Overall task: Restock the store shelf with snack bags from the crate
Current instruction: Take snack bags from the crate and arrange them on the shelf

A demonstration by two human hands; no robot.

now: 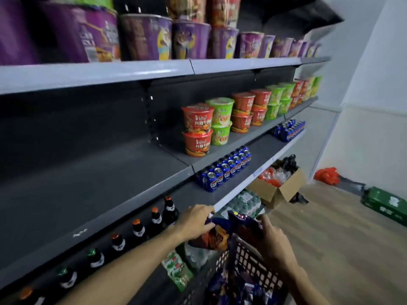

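Observation:
A black mesh crate [248, 263] sits at the bottom, holding several purple and blue snack bags [233, 289]. My left hand [196, 221] grips the top of a purple and orange snack bag [213, 236] above the crate's far edge. My right hand [273, 241] holds a second purple snack bag [246, 225] next to it, also above the crate. Both bags are close to the front lip of the low grey shelf [233, 194]. The wide grey shelf [88, 194] to the left of the noodle cups is bare.
Dark bottles [154, 219] line the low shelf on the left, blue cans [224, 170] stand farther along. Red and green noodle cups [198, 128] fill the middle shelf's right, purple cups [145, 36] the top. A cardboard box [279, 188] and green case [387, 203] lie on the floor.

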